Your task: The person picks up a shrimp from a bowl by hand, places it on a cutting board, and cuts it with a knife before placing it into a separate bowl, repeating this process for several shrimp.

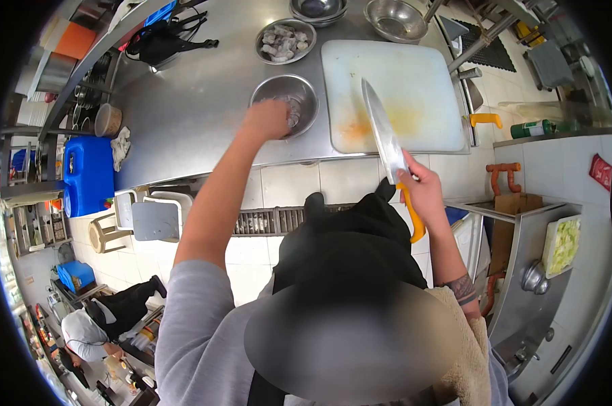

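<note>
My left hand reaches down into a metal bowl on the steel table, its fingers curled and mostly hidden. Greyish pieces that look like raw shrimp lie beside it; what the fingers grip, if anything, I cannot make out. My right hand is closed around a chef's knife with a yellow handle. The blade points away from me, its tip over a white cutting board with orange and yellow stains. Behind the first bowl, another bowl holds pale chopped pieces.
Stacked metal bowls and a metal colander stand at the back of the steel table. A black strapped item lies at the back left. A blue jerrycan is at left. Another person works at lower left.
</note>
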Action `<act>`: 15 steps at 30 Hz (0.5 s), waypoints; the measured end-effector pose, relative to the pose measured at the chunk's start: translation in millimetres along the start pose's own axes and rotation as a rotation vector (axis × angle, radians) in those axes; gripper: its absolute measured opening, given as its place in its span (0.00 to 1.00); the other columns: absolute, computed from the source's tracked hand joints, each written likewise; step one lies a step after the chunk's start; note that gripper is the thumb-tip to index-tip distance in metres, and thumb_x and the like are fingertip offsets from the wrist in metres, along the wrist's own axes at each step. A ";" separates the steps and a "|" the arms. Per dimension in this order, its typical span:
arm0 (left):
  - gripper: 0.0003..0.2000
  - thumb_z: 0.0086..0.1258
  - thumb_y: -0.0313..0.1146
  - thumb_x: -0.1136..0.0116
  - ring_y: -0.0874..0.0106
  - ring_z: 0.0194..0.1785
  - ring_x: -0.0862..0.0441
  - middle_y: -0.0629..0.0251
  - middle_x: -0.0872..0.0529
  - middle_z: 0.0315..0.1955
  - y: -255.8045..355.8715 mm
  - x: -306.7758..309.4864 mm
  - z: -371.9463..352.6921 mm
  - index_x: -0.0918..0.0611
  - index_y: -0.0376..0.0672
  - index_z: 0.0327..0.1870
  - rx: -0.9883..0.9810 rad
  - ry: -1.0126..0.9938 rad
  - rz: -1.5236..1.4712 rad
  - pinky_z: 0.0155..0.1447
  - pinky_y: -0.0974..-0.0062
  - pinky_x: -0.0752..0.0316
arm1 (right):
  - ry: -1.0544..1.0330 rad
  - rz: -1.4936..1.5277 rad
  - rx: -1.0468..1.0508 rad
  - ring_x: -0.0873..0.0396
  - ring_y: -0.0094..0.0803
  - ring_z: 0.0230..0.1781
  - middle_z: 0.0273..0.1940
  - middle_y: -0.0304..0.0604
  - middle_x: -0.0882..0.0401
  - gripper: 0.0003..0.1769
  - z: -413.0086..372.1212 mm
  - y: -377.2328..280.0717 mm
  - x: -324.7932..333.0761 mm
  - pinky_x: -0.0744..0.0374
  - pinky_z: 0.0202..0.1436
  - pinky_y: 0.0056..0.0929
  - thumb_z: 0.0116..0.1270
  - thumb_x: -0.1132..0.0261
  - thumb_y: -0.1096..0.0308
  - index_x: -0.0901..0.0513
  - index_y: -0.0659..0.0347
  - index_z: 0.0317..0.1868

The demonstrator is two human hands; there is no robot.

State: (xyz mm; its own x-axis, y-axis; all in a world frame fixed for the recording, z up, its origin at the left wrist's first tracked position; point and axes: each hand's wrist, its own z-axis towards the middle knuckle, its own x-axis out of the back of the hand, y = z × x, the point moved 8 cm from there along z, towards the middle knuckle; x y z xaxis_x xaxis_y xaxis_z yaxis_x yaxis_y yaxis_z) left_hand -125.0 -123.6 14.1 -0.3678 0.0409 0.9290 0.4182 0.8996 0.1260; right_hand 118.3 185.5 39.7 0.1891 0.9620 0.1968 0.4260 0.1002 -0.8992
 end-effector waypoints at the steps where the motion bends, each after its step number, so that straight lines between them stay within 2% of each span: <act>1: 0.14 0.70 0.33 0.36 0.50 0.58 0.06 0.51 0.04 0.52 2.7 -7.5 -2.0 0.06 0.51 0.54 -0.008 -0.001 0.003 0.65 0.51 0.13 | -0.004 0.028 -0.030 0.23 0.21 0.24 0.38 0.37 0.14 0.29 -5.8 8.3 -1.0 0.21 0.31 0.27 0.82 0.33 0.73 0.18 0.58 0.82; 3: 0.14 0.69 0.37 0.34 0.51 0.57 0.06 0.52 0.04 0.50 4.7 -13.5 -2.5 0.07 0.50 0.53 0.018 0.081 0.008 0.63 0.52 0.13 | -0.002 0.025 -0.056 0.23 0.21 0.24 0.36 0.37 0.15 0.30 -14.4 18.9 -2.0 0.21 0.31 0.26 0.82 0.33 0.73 0.19 0.59 0.82; 7: 0.15 0.69 0.40 0.32 0.51 0.56 0.06 0.52 0.04 0.49 9.3 -11.1 5.5 0.08 0.48 0.53 0.030 0.047 -0.014 0.63 0.54 0.13 | -0.002 0.068 -0.083 0.23 0.21 0.24 0.36 0.36 0.15 0.30 -24.9 33.7 -3.5 0.22 0.31 0.25 0.83 0.32 0.73 0.19 0.57 0.83; 9: 0.14 0.70 0.41 0.32 0.50 0.56 0.07 0.52 0.04 0.49 0.5 -7.5 7.3 0.09 0.48 0.52 0.119 0.081 -0.240 0.64 0.53 0.14 | 0.018 0.064 -0.095 0.23 0.21 0.24 0.36 0.36 0.16 0.30 -30.1 32.1 -2.0 0.21 0.31 0.26 0.83 0.33 0.73 0.19 0.56 0.83; 13: 0.12 0.70 0.40 0.32 0.49 0.56 0.07 0.52 0.04 0.49 1.4 -9.3 5.2 0.09 0.47 0.50 0.047 0.103 -0.213 0.64 0.52 0.14 | 0.057 0.088 -0.131 0.23 0.21 0.24 0.36 0.36 0.16 0.30 -35.7 38.7 4.7 0.21 0.31 0.26 0.83 0.33 0.73 0.19 0.57 0.83; 15: 0.12 0.68 0.39 0.29 0.47 0.57 0.09 0.49 0.06 0.50 0.6 -22.5 17.9 0.10 0.43 0.47 -0.071 0.193 -0.131 0.62 0.51 0.14 | 0.060 0.100 -0.135 0.23 0.22 0.24 0.36 0.36 0.17 0.30 -35.8 43.3 6.1 0.21 0.31 0.26 0.82 0.33 0.73 0.20 0.57 0.83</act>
State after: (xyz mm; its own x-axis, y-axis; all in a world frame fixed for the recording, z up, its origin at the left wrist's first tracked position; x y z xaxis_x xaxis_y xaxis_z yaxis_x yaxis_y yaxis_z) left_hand -131.4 -116.2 -13.0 -0.2600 -0.1644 0.9515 0.4376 0.8584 0.2679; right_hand 169.6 186.6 15.9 0.2872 0.9482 0.1355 0.5166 -0.0343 -0.8555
